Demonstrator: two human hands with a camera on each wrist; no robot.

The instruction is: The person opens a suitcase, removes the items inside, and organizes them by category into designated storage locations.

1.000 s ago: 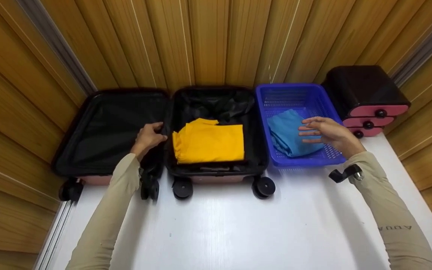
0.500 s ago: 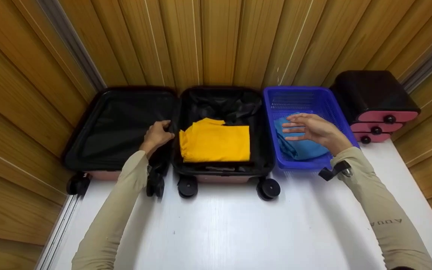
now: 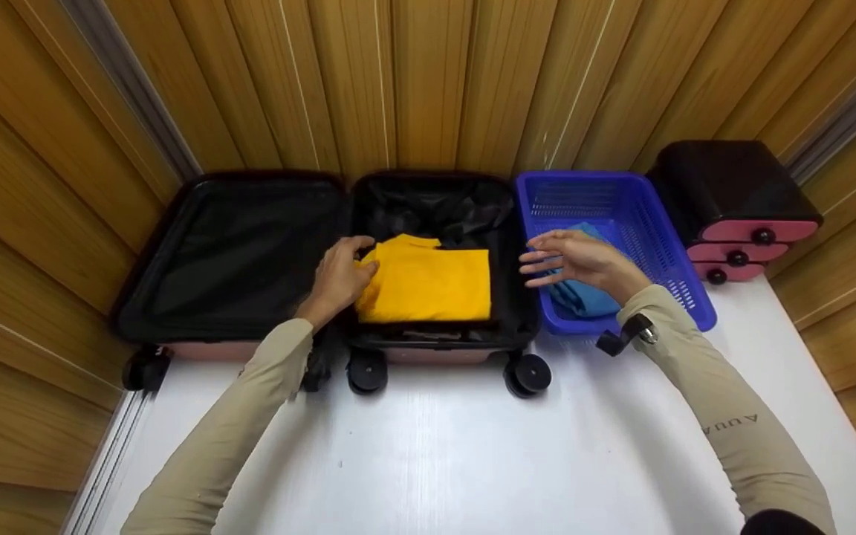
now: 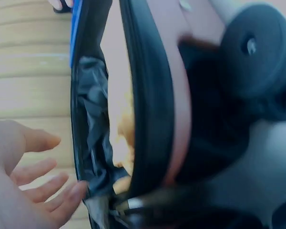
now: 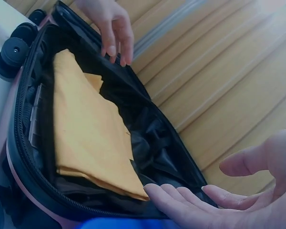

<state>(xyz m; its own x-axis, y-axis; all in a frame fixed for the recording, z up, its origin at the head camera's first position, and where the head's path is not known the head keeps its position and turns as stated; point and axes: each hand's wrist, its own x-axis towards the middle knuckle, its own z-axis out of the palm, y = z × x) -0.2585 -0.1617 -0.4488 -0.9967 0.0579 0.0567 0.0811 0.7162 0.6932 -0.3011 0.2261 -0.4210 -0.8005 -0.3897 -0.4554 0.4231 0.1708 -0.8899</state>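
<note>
A folded yellow garment (image 3: 432, 286) lies in the right half of an open suitcase (image 3: 458, 343), which is black inside with a pink shell. My left hand (image 3: 337, 279) hovers at the garment's left end, fingers relaxed and apart, holding nothing. In the head view it overlaps that end. Over the left rim of the blue plastic basket (image 3: 677, 267) is my right hand (image 3: 576, 260), fingers extended toward the suitcase and nothing in it. A folded blue cloth (image 3: 584, 297) sits in the basket, partly hidden by that hand. The right wrist view shows the yellow garment (image 5: 88, 138) with both hands apart from it.
The suitcase's other half (image 3: 250, 253) lies flat on the left. Black wheels (image 3: 528, 374) stick out at the front onto the white table (image 3: 435, 446). A black drawer unit (image 3: 740, 186) with pink fronts stands right of the basket. Wood-panelled walls (image 3: 428, 82) rise behind.
My left hand has moved right from the suitcase's middle edge to the yellow garment's left end. My right hand has moved left from above the blue cloth to the basket's left rim.
</note>
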